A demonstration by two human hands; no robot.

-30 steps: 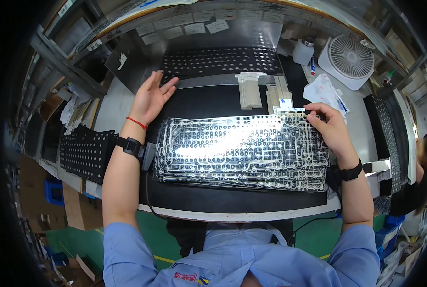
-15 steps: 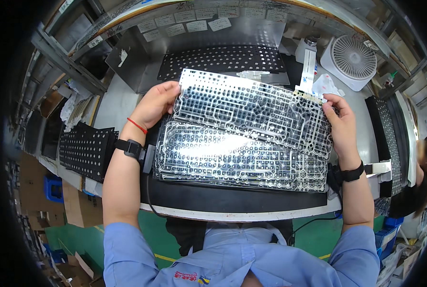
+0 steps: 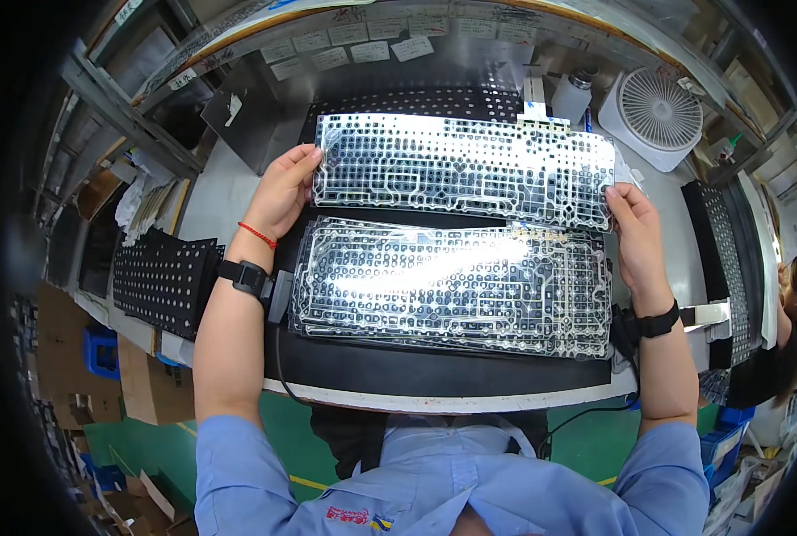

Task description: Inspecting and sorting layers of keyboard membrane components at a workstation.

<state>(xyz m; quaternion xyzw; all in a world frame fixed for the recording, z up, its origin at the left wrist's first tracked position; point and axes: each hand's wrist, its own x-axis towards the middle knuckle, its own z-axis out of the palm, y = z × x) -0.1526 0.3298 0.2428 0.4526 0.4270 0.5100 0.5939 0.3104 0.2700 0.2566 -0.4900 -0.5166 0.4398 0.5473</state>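
Note:
A clear keyboard membrane sheet (image 3: 452, 165) with silvery printed traces is stretched between my hands, roughly level. My left hand (image 3: 289, 183) pinches its left edge between thumb and fingers. At the opposite end my right hand (image 3: 633, 214) grips the lower right corner. The sheet's connector tail (image 3: 534, 103) sticks up from its far edge. Closer to me lies a stack of similar membrane sheets (image 3: 416, 308), slightly fanned, with bright glare across the top one. That stack rests on a black mat (image 3: 398, 368).
Black perforated sheets (image 3: 162, 281) lie at the left, with more dark strips (image 3: 716, 241) at the right. A white fan (image 3: 658, 112) and a bottle (image 3: 571, 96) stand at the back right. A metal box-like panel (image 3: 251, 112) rises at the back left. Cables hang over the bench's front edge.
The held sheet has moved away from me and turned from slanting to nearly level. It no longer overlaps the stack as much, so the top sheet of the stack shows more fully.

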